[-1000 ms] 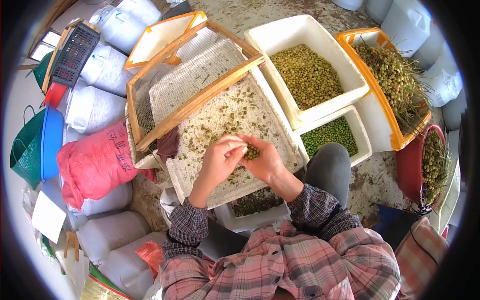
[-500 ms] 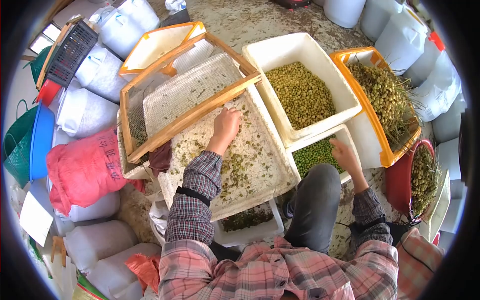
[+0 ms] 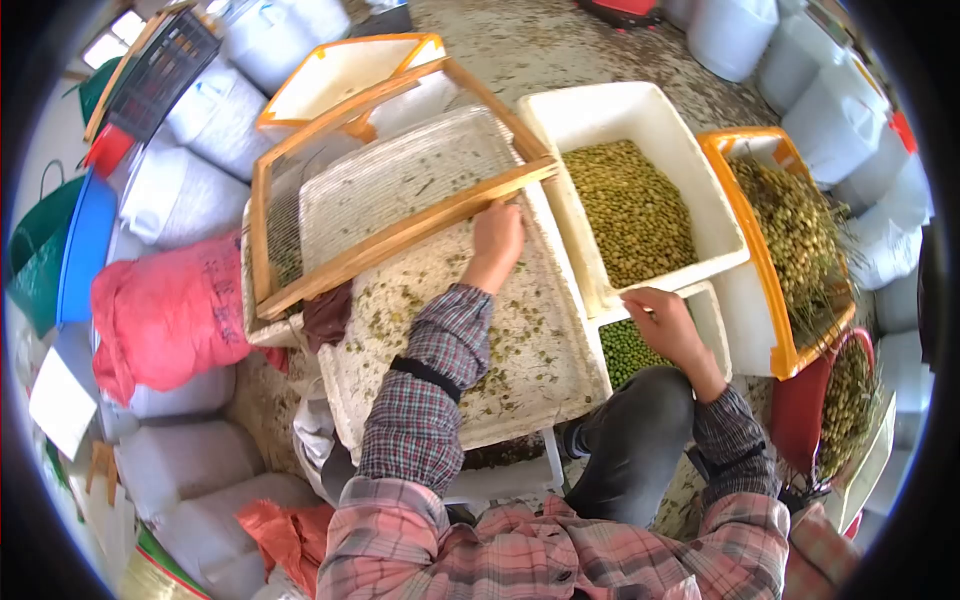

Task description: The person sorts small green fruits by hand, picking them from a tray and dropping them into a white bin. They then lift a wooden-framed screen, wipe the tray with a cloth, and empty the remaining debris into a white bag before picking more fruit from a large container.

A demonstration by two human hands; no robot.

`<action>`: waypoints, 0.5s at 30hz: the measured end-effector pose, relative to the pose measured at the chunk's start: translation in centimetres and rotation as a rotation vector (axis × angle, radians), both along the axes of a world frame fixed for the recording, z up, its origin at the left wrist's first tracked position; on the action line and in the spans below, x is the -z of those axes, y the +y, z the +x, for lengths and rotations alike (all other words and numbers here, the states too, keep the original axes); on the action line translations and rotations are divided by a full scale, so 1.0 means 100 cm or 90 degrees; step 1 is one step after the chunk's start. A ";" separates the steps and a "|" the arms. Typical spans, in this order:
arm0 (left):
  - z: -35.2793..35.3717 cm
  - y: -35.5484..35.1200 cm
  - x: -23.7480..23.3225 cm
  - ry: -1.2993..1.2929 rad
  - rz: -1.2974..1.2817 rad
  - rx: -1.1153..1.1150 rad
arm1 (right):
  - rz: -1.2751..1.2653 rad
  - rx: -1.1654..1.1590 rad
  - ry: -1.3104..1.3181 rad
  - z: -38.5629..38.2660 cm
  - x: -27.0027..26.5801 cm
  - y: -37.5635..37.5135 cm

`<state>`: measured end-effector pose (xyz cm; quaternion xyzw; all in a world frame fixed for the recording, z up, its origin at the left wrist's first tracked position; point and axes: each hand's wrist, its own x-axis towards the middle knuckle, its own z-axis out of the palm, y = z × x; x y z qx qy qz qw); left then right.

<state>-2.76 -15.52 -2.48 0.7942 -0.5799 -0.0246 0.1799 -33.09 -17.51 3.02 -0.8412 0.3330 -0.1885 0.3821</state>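
Note:
My left hand [image 3: 498, 238], fingers curled closed, is over the upper right of a white foam tray [image 3: 470, 415] strewn with small green-yellow fruits and bits. Its knuckles are close to the lower bar of a wooden-framed mesh screen [image 3: 410, 235]; whatever the fingers hold is hidden. My right hand [image 3: 668, 325] has thumb and forefinger pinched together by the near rim of a white foam box [image 3: 690, 115] of yellow-green fruits [image 3: 630, 210]. Below that hand is a smaller foam box [image 3: 712, 325] of bright green fruits [image 3: 628, 352]. Anything in the pinch is too small to name.
At the right, an orange-rimmed box [image 3: 745, 260] holds fruits on stems [image 3: 790, 235], with a red tub [image 3: 800, 410] nearer me. A pink sack [image 3: 165, 320] and several pale drums [image 3: 190, 200] stand left. My bent knee [image 3: 640, 430] is beside the small box.
My left hand has shifted right and further up the tray, close to the screen's bar. My right hand has moved left to the rim between the boxes. The view has shifted slightly.

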 end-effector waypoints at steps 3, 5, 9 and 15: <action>-0.001 0.010 -0.007 0.030 -0.005 0.007 | -0.015 0.004 0.009 -0.006 -0.012 0.001; 0.000 0.019 -0.002 0.023 -0.081 -0.015 | 0.007 0.008 -0.003 0.001 -0.033 0.003; 0.004 0.025 -0.005 0.244 -0.066 -0.075 | 0.019 -0.044 -0.022 0.024 -0.074 0.013; 0.035 0.163 -0.038 0.710 -0.120 -0.200 | 0.052 -0.328 0.020 0.113 -0.093 0.036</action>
